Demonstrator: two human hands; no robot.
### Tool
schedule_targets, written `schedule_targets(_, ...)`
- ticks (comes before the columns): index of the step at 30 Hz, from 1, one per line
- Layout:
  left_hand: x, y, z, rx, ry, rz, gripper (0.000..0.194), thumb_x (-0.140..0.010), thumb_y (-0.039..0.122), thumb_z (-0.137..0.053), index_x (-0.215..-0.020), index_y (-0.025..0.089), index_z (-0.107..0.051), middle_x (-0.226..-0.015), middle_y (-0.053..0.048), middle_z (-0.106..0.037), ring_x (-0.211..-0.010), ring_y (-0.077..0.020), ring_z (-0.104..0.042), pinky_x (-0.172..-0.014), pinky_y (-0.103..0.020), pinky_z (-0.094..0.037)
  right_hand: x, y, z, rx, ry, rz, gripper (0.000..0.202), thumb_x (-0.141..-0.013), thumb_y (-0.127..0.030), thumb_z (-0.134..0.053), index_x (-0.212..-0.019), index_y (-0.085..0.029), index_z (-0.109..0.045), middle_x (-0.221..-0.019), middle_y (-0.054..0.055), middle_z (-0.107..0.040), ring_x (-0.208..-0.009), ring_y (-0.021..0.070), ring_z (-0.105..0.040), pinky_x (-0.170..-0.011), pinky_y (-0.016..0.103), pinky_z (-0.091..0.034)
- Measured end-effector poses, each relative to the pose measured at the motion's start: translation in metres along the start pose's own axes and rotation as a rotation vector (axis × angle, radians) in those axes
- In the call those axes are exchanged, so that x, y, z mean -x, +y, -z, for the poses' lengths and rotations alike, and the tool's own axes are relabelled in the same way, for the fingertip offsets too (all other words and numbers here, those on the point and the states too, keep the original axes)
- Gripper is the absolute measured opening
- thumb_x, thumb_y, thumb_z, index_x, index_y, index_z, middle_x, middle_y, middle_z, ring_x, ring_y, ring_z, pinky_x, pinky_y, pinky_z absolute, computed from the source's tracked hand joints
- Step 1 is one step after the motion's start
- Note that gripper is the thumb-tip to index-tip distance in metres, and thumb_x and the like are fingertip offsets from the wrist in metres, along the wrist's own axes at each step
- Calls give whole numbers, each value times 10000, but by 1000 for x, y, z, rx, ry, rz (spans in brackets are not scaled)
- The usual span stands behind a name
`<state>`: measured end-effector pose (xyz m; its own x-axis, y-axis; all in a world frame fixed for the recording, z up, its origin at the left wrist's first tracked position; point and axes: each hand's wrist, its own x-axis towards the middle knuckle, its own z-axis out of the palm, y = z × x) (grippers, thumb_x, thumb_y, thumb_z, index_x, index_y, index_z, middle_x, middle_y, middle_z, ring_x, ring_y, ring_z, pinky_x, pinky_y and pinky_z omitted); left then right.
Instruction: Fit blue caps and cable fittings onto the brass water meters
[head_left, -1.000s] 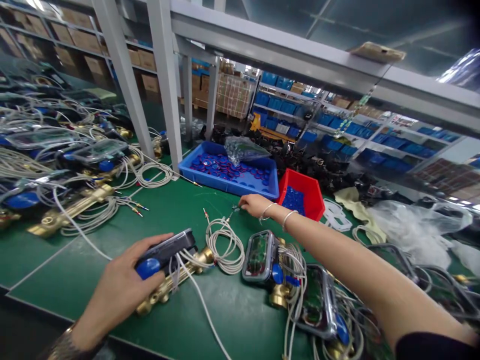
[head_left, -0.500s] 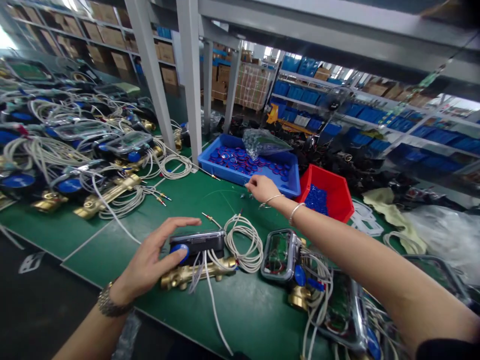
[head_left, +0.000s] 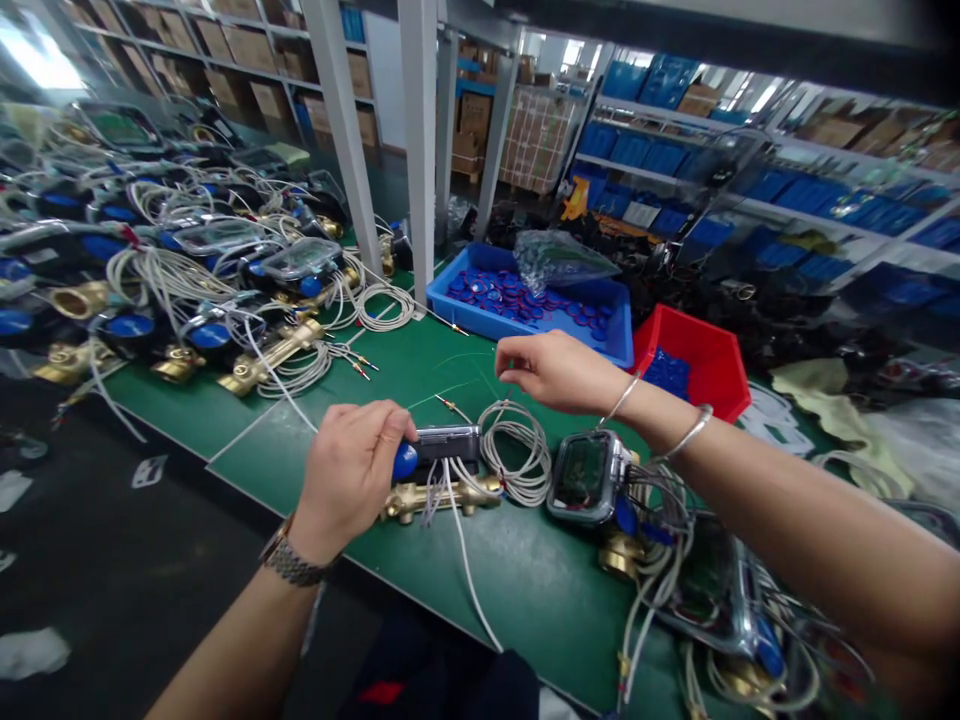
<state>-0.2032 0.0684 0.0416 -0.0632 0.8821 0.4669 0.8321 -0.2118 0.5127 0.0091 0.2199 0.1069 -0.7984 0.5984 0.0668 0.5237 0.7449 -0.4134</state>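
My left hand (head_left: 356, 465) is closed at the left end of a meter's black box (head_left: 448, 447), thumb and forefinger pinched where a thin green wire (head_left: 444, 392) starts. Below the box are a blue round cap (head_left: 405, 460) and a brass pipe body (head_left: 439, 496). Over the bench, beyond the coiled grey cable (head_left: 517, 455), my right hand (head_left: 551, 370) has curled, pinching fingers; whatever is between them is too small to make out. A second meter (head_left: 589, 475) with a clear-lidded box stands below my right wrist.
A blue tray (head_left: 532, 330) of blue discs and a red bin (head_left: 709, 365) of small blue parts stand behind my right hand. Many cabled meters (head_left: 210, 240) crowd the left; more meters (head_left: 712, 580) lie at right. A grey post (head_left: 416, 150) rises behind the bench (head_left: 510, 570).
My left hand has gone from spread fingers on the meter to a closed pinch at the wire. My right hand has drawn back from the blue tray toward me. The view has shifted.
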Motion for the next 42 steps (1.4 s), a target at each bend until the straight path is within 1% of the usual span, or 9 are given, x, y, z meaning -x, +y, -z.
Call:
schedule_targets(3,2,7,-4,18,-33,-11,385,-1049,314,-370,-778,202,-619,-747,7,-650,-751,-166,-584,-805,-352,-373,-3,-7,-9,-206,-106,79,311,-885,-183,-689,-1192,-176,-634,-774,-30,-639,-694,115,-560,-658,234,-385)
schedule_targets(8,2,15,-12,32,-51,-48,385,-1049,311,-358,-787,204,-619,-758,-10,-646,-781,-175,-583,-838,-372,-378,-18,-32,-19,-428,-168,208,93,-894,-147,-642,-870,-137,-732,-769,-6,-699,-716,107,-587,-688,234,-438)
schedule_targets(11,4,8,-11,12,9,4,382,-1045,309,-363,-790,210,-629,-782,-25,-649,-805,-191,-566,-839,-380,-390,-28,-17,-10,-560,-136,125,116,-857,-208,-689,-891,-131,-768,-851,26,-765,-793,134,-656,-757,258,-490)
schedule_targets(14,8,1,-12,16,86,61,326,-1037,329,-393,-885,212,-656,-938,-47,-683,-932,-211,-581,-893,-393,-405,-34,8,-5,-619,-121,24,158,-803,-248,-741,-915,-153,-798,-917,33,-794,-874,156,-695,-831,275,-508)
schedule_targets(17,11,4,-21,11,38,115,264,-984,447,-516,-1071,234,-646,-1153,-53,-683,-1118,-256,-561,-992,-446,-377,-37,21,-17,-570,-218,-12,153,-790,-236,-746,-909,-161,-808,-891,28,-800,-837,150,-699,-813,268,-511)
schedule_targets(21,17,14,-37,-118,-50,147,509,-784,607,-720,-1146,259,-631,-1247,-82,-654,-1187,-346,-504,-1019,-535,-330,-39,18,-40,-476,-233,-9,126,-814,-193,-711,-880,-144,-806,-850,35,-795,-779,142,-685,-747,251,-498)
schedule_targets(26,20,16,-41,-163,-64,128,518,-754,565,-748,-1145,254,-611,-1221,-95,-650,-1144,-338,-524,-1036,-552,-308,-44,18,-50,-397,-97,-5,135,-844,-168,-671,-841,-148,-804,-812,20,-780,-750,131,-658,-709,243,-455)
schedule_targets(32,19,17,-41,-174,-55,139,477,-756,554,-738,-1112,260,-615,-1164,-78,-659,-1116,-330,-541,-1070,-575,-267,-43,19,-53,-216,-32,-42,124,-855,-196,-687,-863,-171,-809,-797,16,-761,-690,119,-598,-648,248,-389)
schedule_targets(42,19,17,-44,-191,-44,143,488,-742,568,-742,-1100,260,-618,-1153,-84,-657,-1107,-336,-539,-1072,-588,-258,-38,18,-53,-214,-110,22,113,-859,-179,-697,-880,-191,-807,-893,20,-781,-825,151,-672,-755,255,-437)
